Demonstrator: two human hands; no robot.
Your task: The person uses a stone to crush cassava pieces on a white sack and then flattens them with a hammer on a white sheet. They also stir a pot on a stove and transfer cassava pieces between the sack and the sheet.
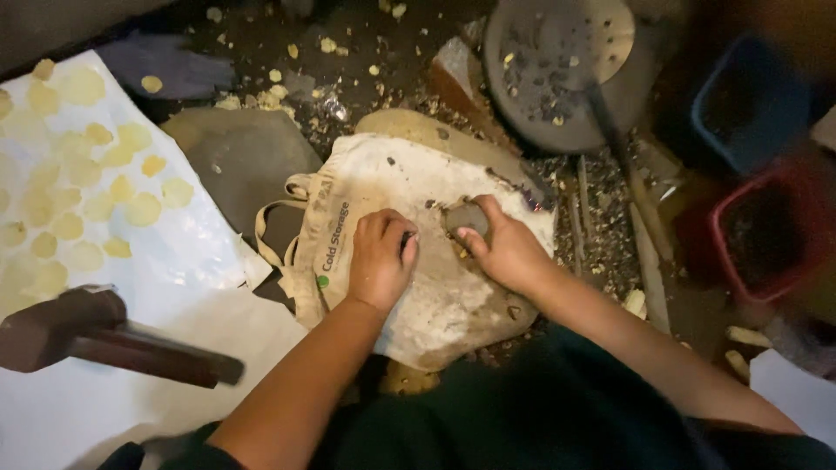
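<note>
Dark, crumb-strewn floor [366, 39] under a stained cream cloth bag [409, 178]. Left hand [380, 254] curled tight, pressed on the bag, contents hidden. Right hand [503, 248] gripping a small dark rounded stone [465, 215], just beside the left. Brown wooden mallet [96, 335] well left.

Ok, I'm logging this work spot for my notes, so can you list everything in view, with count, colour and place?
cloth bag: one, dirty cream, centre, spread over a flat slab
stone: one, grey, on the bag under the right hand
flat discs: many, pale yellow, on the white sheet at left
white sheet: one, left side
hammer: one, brown, lower left on the sheet
perforated ladle: one, grey metal, top right
tubs: two, one blue, one red, right edge
crumbs: scattered, yellowish, on the dark ground at top
left hand: fist closed, pressing on the bag
right hand: gripping the stone
</note>
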